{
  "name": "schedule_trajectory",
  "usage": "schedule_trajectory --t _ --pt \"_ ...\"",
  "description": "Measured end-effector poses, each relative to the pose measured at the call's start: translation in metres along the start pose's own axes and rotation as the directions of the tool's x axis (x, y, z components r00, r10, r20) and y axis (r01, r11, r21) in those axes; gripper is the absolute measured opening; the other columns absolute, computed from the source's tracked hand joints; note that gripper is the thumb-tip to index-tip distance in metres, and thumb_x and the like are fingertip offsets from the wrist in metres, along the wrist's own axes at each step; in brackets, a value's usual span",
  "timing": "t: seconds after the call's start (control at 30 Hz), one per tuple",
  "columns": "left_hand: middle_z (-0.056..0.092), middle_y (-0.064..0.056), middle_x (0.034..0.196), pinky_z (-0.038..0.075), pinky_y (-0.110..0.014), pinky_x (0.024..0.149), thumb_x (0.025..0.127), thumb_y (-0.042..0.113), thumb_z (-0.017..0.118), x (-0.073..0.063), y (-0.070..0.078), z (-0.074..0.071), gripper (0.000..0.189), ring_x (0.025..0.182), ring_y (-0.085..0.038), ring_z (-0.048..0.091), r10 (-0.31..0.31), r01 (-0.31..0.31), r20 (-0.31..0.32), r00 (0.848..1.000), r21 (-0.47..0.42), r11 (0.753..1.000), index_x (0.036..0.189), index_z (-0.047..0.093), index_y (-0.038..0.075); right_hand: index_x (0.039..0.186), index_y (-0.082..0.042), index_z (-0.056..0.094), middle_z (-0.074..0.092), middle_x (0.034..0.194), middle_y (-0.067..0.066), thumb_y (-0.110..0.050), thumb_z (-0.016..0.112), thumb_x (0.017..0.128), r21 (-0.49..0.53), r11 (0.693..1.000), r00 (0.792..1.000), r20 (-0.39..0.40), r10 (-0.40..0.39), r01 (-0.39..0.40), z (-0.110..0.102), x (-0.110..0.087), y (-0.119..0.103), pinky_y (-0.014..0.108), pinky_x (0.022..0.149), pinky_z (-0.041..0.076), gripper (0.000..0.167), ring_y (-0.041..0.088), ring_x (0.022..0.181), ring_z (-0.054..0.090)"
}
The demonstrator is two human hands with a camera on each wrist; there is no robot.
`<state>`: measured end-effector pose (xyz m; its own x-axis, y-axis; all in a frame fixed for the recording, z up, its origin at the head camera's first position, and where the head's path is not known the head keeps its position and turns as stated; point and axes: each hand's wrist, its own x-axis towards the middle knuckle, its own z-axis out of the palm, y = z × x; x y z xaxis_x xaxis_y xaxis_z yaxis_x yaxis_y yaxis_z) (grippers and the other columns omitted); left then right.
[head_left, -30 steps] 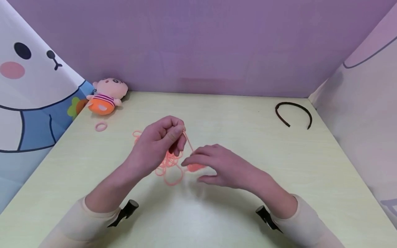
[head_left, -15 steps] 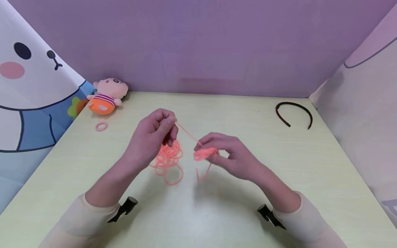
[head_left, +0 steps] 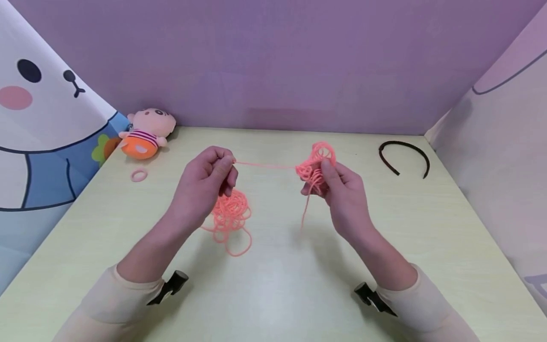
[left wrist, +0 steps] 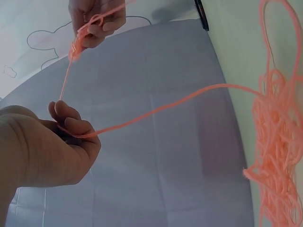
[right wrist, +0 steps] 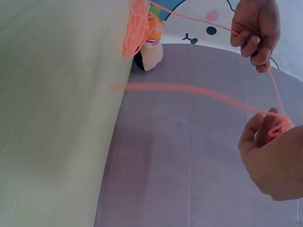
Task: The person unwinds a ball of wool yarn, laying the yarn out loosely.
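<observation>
Between thumb and fingers, my left hand (head_left: 205, 183) pinches a strand of coral-pink yarn (head_left: 265, 165) that runs taut across to my right hand (head_left: 348, 197). The right hand grips a small looped bundle of the same yarn (head_left: 315, 166), raised above the table, with a loose tail hanging below it. A tangled pile of yarn (head_left: 231, 211) lies on the table below the left hand, which hides part of it. In the left wrist view, a strand (left wrist: 156, 111) leads from the left hand down to the pile (left wrist: 277, 137). The right wrist view shows the loose tail (right wrist: 189, 89), blurred.
A plush doll (head_left: 147, 133) sits at the table's back left corner, with a pink ring (head_left: 138, 175) in front of it. Toward the back right lies a dark headband (head_left: 403, 143). A purple backdrop (head_left: 273, 71) stands behind the table (head_left: 273, 294).
My right hand has picked up the small yarn bundle, moved right and up, and turned its thumb side upward. The left hand has moved slightly left and up; the strand between them is now longer.
</observation>
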<state>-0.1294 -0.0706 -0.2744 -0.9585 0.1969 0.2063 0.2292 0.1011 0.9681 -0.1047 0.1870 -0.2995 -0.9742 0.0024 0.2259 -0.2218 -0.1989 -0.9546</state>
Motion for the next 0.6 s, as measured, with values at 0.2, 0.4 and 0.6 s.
schedule_trajectory --t 0.2,0.4,0.6 --pt "0.053 -0.008 0.076 0.047 -0.026 0.058 0.109 0.019 0.048 0.003 0.002 -0.007 0.017 0.063 -0.018 0.05 0.009 -0.008 -0.051 0.999 0.01 1.0 0.103 0.051 0.003 0.084 -0.007 0.059 0.063 0.089 0.007 -0.016 0.042 0.11 0.246 0.96 0.987 -0.052 0.149 -0.132 -0.006 0.007 -0.004 0.035 0.081 0.054 0.033 0.021 0.077 0.061" --pt "0.05 -0.006 0.077 0.047 -0.025 0.06 0.11 0.02 0.045 0.005 0.001 -0.01 0.018 0.064 -0.017 0.049 0.001 0.0 -0.088 0.996 0.008 1.0 0.104 0.049 0.004 0.073 -0.012 0.046 0.053 0.078 0.002 -0.017 0.03 0.108 0.554 0.812 0.951 -0.109 0.289 -0.183 -0.018 0.012 -0.01 0.035 0.082 0.039 0.039 0.021 0.078 0.046" --pt "0.05 -0.005 0.077 0.045 -0.023 0.059 0.109 0.018 0.045 0.007 0.001 -0.014 0.017 0.063 -0.015 0.047 -0.01 0.01 -0.164 0.986 -0.001 1.0 0.1 0.048 0.005 0.069 -0.009 0.039 0.042 0.07 0.005 -0.018 0.031 0.107 0.78 0.621 0.897 -0.219 0.384 -0.076 -0.033 0.019 -0.017 0.034 0.069 0.034 0.039 0.023 0.07 0.036"
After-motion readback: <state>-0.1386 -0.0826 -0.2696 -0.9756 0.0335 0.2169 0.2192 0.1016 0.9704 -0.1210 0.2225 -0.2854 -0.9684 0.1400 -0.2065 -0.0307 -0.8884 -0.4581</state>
